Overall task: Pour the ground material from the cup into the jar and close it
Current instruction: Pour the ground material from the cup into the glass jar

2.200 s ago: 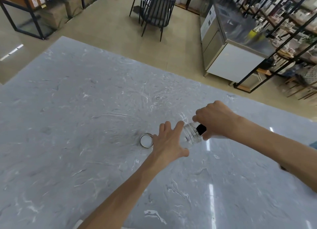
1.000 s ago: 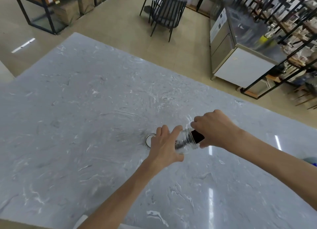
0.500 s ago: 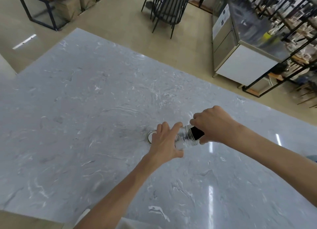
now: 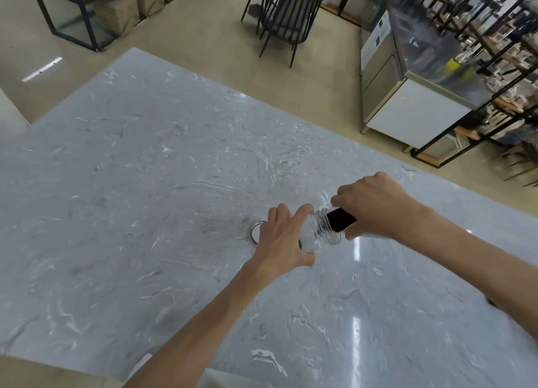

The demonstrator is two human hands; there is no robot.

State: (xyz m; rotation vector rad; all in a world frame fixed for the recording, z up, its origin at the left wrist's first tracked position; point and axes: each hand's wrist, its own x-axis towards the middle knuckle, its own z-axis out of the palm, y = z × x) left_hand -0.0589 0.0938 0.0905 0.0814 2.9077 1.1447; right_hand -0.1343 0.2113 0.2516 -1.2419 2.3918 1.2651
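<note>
A clear glass jar (image 4: 316, 236) with a threaded neck leans to the right just above the grey marble table (image 4: 145, 184). My left hand (image 4: 283, 242) wraps around its body from the left. My right hand (image 4: 375, 205) holds a black cup (image 4: 341, 219) tipped toward the jar, its rim at the jar's mouth. I cannot see any ground material in the jar or the cup. A round silver lid (image 4: 255, 232) lies flat on the table just left of my left hand, partly hidden by it.
The table's far edge runs diagonally behind my hands, with beige floor beyond. A dark chair (image 4: 286, 18) stands at the back. A steel counter unit (image 4: 407, 96) and black shelf racks (image 4: 495, 38) are at the right.
My left hand, open beside the jar 2.2 s ago, now grips it. The cup stays at the jar's mouth. The view has shifted slightly.
</note>
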